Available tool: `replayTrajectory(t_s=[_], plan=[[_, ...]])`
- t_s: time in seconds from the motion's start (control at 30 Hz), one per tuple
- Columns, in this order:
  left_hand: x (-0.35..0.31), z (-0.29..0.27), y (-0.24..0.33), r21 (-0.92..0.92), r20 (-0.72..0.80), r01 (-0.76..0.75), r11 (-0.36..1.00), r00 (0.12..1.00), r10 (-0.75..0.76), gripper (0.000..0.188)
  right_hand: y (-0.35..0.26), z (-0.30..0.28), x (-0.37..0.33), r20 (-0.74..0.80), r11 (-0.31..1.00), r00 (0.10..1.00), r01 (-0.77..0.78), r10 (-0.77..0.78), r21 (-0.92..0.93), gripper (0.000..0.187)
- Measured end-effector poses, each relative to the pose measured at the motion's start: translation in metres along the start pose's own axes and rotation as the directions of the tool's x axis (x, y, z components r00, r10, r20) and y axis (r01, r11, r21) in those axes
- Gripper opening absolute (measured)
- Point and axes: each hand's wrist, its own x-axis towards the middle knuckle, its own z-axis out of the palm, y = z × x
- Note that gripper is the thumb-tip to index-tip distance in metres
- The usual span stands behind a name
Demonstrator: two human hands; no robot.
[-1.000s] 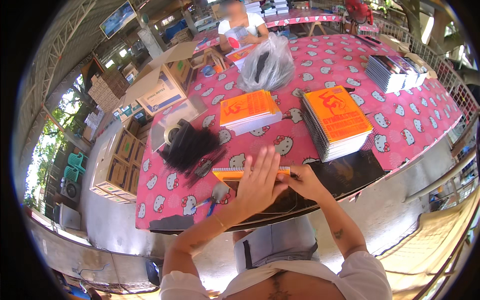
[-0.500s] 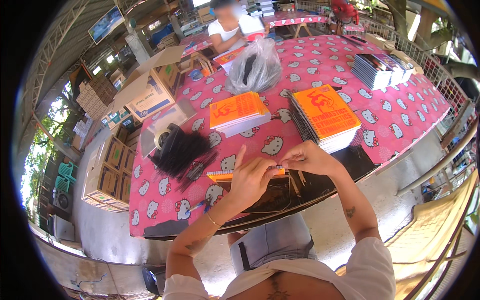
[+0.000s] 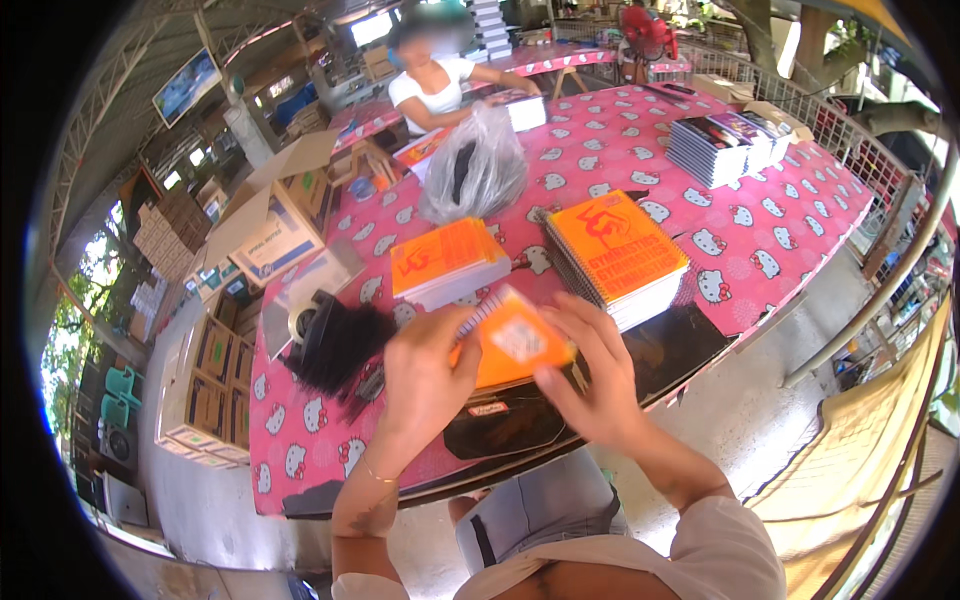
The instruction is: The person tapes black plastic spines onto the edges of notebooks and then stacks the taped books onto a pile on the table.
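Two hands up: left hand (image 3: 425, 375), right hand (image 3: 590, 385), one orange spiral notebook (image 3: 515, 340) between them. Two orange notebook stacks on worktop (image 3: 740, 240): smaller stack (image 3: 445, 262), taller stack (image 3: 615, 250). One dark-covered book row (image 3: 725, 140). One clear plastic bag (image 3: 475, 170). One black bundle (image 3: 335, 345). One tape dispenser (image 3: 303, 318). One open carton (image 3: 270, 225). One other person (image 3: 435, 85).

Orange spiral notebook (image 3: 512, 345), tilted, aloft

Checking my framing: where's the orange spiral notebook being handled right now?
In the head view, the orange spiral notebook is low centre, lifted between the left hand and right hand, just in front of the two orange stacks.
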Motion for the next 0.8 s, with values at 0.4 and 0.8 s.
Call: replayTrajectory(t_s=[0.4,0.8], plan=[[0.241,0.151,-0.016,-0.176,-0.048,-0.362,0.916,0.932,0.359,0.044,0.131,-0.142,0.104,0.124,0.681,0.917,-0.368,0.380,0.633,0.060],[0.249,0.265,-0.073,-0.051,0.274,-0.043,0.998,0.960,0.056,0.060,0.160,-0.080,0.045,-0.191,0.684,0.947,0.039,-0.257,-0.729,0.038]])
